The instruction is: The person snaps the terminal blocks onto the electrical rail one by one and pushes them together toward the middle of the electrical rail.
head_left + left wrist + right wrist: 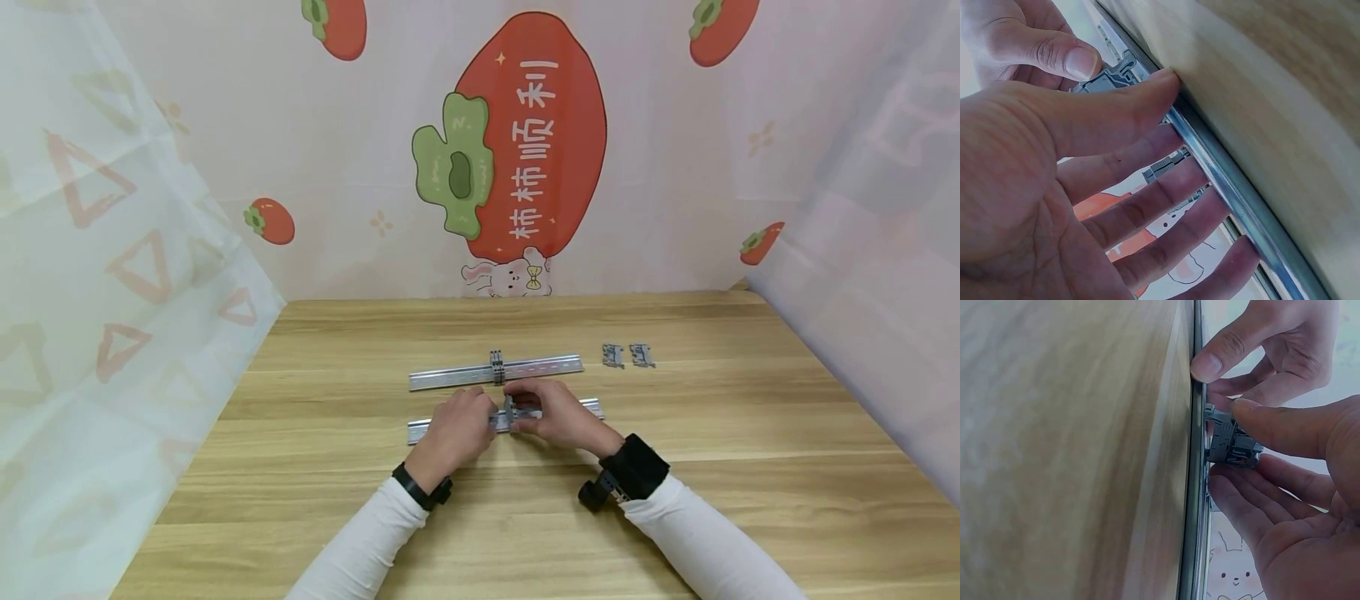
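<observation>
A slotted metal DIN rail (417, 432) lies in front of the person, crossing under both hands. My left hand (461, 425) holds that rail left of its middle, thumb on the near edge and fingers at the far side in the left wrist view. Just to the right, my right hand (558, 414) pinches a grey terminal block (1230, 442) between thumb and fingers. The block stands upright at the rail; whether it is latched cannot be seen. Fingers partly cover it in the head view.
Behind lies a second DIN rail (450, 379) carrying several grey terminal blocks (497, 367) near its middle. Two loose terminal blocks, a left one (612, 356) and a right one (641, 356), lie flat on the wooden table (337, 500). A printed curtain (660, 167) hangs at the back.
</observation>
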`<state>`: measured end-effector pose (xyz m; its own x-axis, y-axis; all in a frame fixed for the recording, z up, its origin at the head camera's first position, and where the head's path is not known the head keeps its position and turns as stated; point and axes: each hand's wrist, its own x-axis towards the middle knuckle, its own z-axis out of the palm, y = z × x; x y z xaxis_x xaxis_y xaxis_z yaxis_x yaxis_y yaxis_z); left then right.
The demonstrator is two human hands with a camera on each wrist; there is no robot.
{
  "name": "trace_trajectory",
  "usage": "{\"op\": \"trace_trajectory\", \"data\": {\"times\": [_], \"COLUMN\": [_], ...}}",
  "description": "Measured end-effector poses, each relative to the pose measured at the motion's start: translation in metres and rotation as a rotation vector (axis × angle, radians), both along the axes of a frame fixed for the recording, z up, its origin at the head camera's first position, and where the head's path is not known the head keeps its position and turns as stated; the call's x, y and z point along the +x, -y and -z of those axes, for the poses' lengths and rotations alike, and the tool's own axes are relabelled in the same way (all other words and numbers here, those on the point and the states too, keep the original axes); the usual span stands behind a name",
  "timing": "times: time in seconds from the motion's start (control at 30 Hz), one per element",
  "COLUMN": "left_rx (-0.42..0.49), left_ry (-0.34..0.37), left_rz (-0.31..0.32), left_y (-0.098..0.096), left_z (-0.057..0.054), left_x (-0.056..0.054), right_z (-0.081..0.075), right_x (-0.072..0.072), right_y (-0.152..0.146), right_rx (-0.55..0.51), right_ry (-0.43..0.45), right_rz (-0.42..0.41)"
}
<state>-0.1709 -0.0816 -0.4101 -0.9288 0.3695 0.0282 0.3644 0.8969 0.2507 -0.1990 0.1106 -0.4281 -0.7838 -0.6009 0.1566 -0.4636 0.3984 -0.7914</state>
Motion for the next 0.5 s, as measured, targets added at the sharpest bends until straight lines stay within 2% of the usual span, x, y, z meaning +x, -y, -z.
{"op": "trace_trajectory", "data": {"times": [0.5], "left_rx": [0.026], "left_ry": [0.011], "left_rz": [0.019], "left_y": [0.0025], "left_z": [-0.0011], "left_x": [-0.0023], "right_z": [0.0003], "right_x": [0.0013], "right_y": [0.0012], "right_rx": [0.029], "right_ry": [-0.054], "right_rz": [0.008]}}
